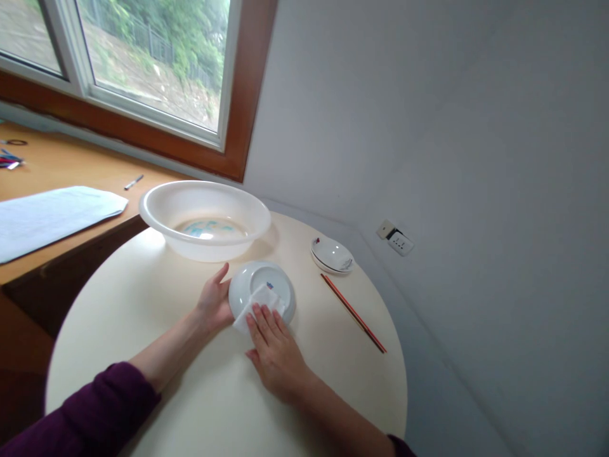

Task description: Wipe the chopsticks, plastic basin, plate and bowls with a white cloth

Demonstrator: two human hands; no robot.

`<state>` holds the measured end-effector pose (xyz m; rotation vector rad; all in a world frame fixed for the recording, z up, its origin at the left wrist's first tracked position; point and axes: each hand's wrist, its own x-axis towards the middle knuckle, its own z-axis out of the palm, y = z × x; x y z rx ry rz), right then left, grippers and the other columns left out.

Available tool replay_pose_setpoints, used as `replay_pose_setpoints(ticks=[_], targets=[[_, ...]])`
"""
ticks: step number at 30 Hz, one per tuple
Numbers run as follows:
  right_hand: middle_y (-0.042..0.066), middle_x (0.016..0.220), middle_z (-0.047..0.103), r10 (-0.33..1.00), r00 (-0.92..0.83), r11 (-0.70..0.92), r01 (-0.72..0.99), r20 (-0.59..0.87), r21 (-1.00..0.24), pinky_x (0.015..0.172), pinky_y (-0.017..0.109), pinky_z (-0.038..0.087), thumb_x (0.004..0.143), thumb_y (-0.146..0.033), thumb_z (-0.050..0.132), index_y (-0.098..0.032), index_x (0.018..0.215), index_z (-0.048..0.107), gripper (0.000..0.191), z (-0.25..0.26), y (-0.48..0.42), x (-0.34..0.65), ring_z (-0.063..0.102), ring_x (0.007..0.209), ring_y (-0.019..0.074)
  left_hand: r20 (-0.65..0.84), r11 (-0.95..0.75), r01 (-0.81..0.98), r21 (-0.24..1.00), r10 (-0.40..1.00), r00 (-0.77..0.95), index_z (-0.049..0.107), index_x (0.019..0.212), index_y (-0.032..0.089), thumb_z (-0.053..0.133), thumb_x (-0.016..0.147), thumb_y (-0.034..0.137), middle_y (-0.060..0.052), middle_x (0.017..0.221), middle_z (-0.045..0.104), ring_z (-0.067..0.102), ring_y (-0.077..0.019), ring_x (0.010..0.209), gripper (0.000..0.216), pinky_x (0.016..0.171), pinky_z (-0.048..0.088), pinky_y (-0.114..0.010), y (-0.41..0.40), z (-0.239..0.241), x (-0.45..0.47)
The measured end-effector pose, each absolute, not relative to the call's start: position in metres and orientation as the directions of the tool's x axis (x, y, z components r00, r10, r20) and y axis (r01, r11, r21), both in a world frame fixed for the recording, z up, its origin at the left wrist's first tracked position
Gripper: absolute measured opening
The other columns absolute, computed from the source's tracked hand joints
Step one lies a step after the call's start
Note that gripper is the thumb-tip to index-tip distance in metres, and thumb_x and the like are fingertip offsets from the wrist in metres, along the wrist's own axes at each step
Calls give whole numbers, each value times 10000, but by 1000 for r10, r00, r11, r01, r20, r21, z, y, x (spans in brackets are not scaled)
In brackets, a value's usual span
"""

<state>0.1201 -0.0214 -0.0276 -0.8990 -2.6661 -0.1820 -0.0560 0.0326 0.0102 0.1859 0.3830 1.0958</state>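
A white bowl (239, 284) is held with its underside turned toward me, showing the round foot ring and a small blue mark. My left hand (215, 303) grips the bowl from its left side; the thumb sticks up and the other fingers are hidden behind it. Against the underside, my right hand (276, 357) presses a white tissue (262, 297) with its fingers laid flat. The tissue covers the lower part of the foot ring and hangs past the bowl's lower left edge.
Behind the bowl stands a large translucent basin (209, 249). Stacked white dishes (332, 255) and a pair of reddish chopsticks (353, 312) lie at the right of the round table (109, 330). A wooden desk (71, 152) with paper (61, 212) and a pen (134, 182) adjoins on the left.
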Motion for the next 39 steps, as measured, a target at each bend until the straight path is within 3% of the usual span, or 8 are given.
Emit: replay_pose_setpoints(ticks=[7, 15, 20, 26, 31, 35, 39], targets=[[191, 1421, 333, 761, -542, 611, 784, 357, -111, 1071, 522, 259, 900, -279, 366, -60, 1414, 228, 575, -31, 0, 145, 285, 1336, 270, -215, 423, -831, 362, 905, 367, 436, 1265, 11, 363, 872, 403, -225, 999, 670, 650, -350, 896, 559, 866, 454, -531, 33, 9, -55], [168, 1438, 306, 672, -671, 738, 646, 314, -198, 1103, 448, 219, 936, -354, 297, -50, 1385, 295, 542, -1, 13, 97, 231, 1360, 214, -238, 436, -807, 398, 899, 368, 450, 1259, -3, 380, 873, 321, -231, 998, 672, 666, -322, 873, 509, 835, 499, -483, 37, 2, -54], [143, 1426, 339, 779, -576, 627, 726, 248, -282, 1092, 477, 210, 953, -327, 247, -115, 1377, 331, 481, 6, 46, 91, 271, 1346, 197, -298, 416, -817, 399, 902, 313, 421, 1296, 41, 368, 861, 168, -190, 1001, 685, 683, -268, 848, 456, 832, 523, -424, 42, -1, -50], [118, 1410, 377, 872, -445, 489, 784, 203, -383, 1082, 488, 221, 952, -312, 232, -162, 1347, 397, 454, -3, 60, 124, 297, 1335, 197, -381, 414, -828, 378, 885, 269, 425, 1286, 48, 383, 877, 188, -172, 985, 694, 682, -269, 847, 434, 847, 520, -428, 43, 0, -48], [165, 1426, 332, 894, -375, 447, 762, 244, -468, 1084, 471, 249, 932, -320, 289, -100, 1389, 315, 508, -32, 42, 152, 273, 1342, 229, -455, 341, -855, 390, 879, 143, 466, 1242, 68, 391, 881, 183, -137, 907, 711, 690, -254, 786, 386, 819, 533, -403, 44, -1, -48], [184, 1472, 202, 869, -408, 493, 754, 279, -434, 1095, 480, 247, 920, -320, 339, -71, 1431, 162, 596, -55, 6, 157, 171, 1368, 258, -466, 321, -871, 372, 876, 124, 477, 1226, 68, 371, 890, 192, -127, 867, 714, 689, -253, 766, 374, 804, 537, -398, 45, -2, -49], [248, 1470, 116, 791, -534, 606, 752, 300, -261, 1087, 503, 256, 895, -261, 385, 24, 1410, 154, 632, -60, -30, 147, 66, 1373, 307, -463, 287, -881, 377, 882, 89, 482, 1218, 55, 376, 889, 187, -123, 832, 718, 689, -240, 717, 370, 774, 549, -372, 48, -3, -50]])
